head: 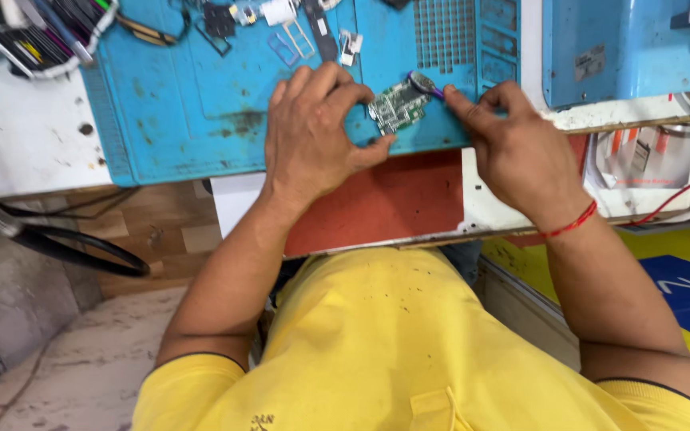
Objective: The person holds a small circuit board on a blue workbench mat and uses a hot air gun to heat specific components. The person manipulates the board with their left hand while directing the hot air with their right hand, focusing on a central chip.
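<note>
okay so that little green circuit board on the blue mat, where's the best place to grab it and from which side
Grip the circuit board by its bare long edges, pinching across its width, probably from the near-left side, where the left hand already steadies it with thumb and fingertips. It lies flat on the blue mat, its top crowded with components, and the right hand works a purple-tipped tool at its far end.
</note>
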